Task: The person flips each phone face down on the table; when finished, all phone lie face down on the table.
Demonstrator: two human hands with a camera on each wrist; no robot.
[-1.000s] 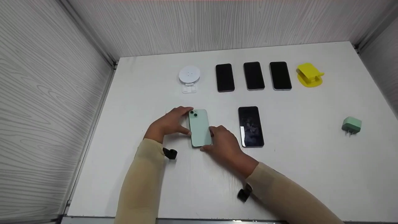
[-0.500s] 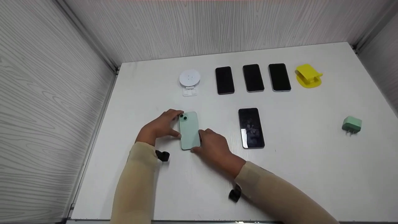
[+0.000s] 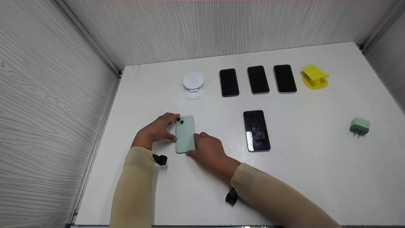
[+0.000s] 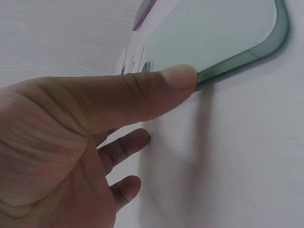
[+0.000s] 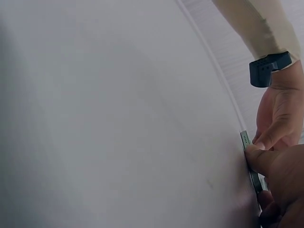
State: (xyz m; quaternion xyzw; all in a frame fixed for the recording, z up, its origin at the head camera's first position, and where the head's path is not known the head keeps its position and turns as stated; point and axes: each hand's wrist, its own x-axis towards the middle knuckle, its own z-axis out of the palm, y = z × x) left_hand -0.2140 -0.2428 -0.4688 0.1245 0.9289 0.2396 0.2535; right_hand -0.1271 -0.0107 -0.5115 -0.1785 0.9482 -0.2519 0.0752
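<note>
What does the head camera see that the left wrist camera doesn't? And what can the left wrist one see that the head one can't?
Only the head view shows the right hand, the bright yellow plastic holder and the boxy green plug with metal prongs.

Only the left wrist view shows the creased palm side of the left hand.

Both show that hand with its thumb against the edge of the flat pale-green phone, and both show some of the white tabletop.
</note>
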